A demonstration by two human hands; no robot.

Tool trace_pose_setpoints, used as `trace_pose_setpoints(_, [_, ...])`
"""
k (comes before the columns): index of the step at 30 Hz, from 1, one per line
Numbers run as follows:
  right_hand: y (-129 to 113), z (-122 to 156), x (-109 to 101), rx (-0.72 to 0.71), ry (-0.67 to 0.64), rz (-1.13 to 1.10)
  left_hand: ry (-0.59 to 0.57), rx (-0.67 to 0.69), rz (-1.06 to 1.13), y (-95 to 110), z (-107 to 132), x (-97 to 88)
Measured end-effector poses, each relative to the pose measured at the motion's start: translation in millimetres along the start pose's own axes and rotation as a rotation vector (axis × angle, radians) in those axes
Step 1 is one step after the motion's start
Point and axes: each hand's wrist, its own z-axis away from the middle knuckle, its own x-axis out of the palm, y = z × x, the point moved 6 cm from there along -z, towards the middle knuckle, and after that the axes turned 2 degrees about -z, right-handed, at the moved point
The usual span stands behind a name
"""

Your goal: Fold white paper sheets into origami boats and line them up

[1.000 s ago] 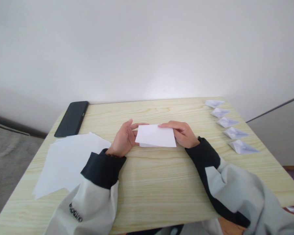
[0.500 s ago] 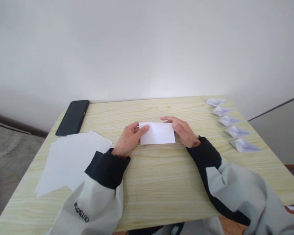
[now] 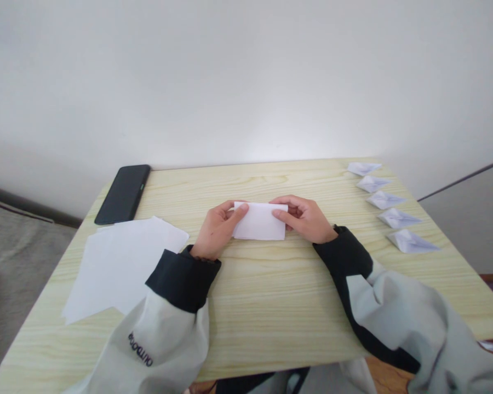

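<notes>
A small folded sheet of white paper [image 3: 259, 223] is held up between my two hands, its long side running left to right. My left hand [image 3: 217, 229] grips its left end, thumb on the front face and fingers behind. On the other end, my right hand [image 3: 306, 219] pinches the upper right corner with the thumb in front. The fingertips behind the paper are partly hidden. Both hands are over the middle of the wooden table [image 3: 271, 306].
Several folded paper shapes [image 3: 411, 241] stand in a row along the table's right side. Loose white sheets [image 3: 110, 268] lie at the left, partly under my left sleeve. Beyond them rests a black phone [image 3: 123, 194]. A white wall [image 3: 246, 82] borders the table's far edge.
My right thumb has come down onto the paper's front, and the right fingers have closed behind it. The paper's right end has shifted slightly left. The left hand keeps its hold.
</notes>
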Motion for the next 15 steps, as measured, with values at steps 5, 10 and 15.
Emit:
trace_pose_setpoints(5, [1.2,-0.3,1.1,0.009,-0.022,-0.026,0.015,0.012,-0.023,-2.8,-1.0,-2.7])
trace_pose_setpoints(10, [6.2,0.1,0.8,0.059,-0.034,-0.033,-0.002,0.031,0.010,-3.7,-2.0,-3.1])
trace_pose_setpoints(15, [6.6,0.0,0.5,0.063,-0.034,-0.031,-0.009,0.025,0.045,-5.9,-2.9,-3.4])
